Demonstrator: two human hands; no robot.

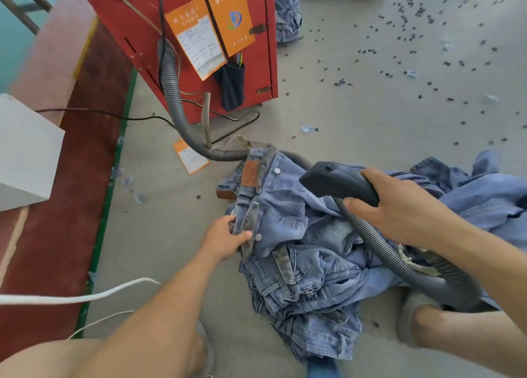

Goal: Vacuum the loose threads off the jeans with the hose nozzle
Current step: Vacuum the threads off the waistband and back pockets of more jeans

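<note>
A: Head view status?
B: Jeans (288,220) lay heaped on the floor (370,106) at 5 o'clock. Left hand (224,242) pinched the waistband.
A: Nozzle?
B: Right hand (399,206) was wrapped around the nozzle (336,182), over the jeans. Hose (174,98) ran to the red cabinet (256,72) at 11 o'clock.

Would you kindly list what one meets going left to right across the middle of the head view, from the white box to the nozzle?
White box → orange tag on the floor → left hand gripping the jeans → leather patch → nozzle → right hand.
</note>
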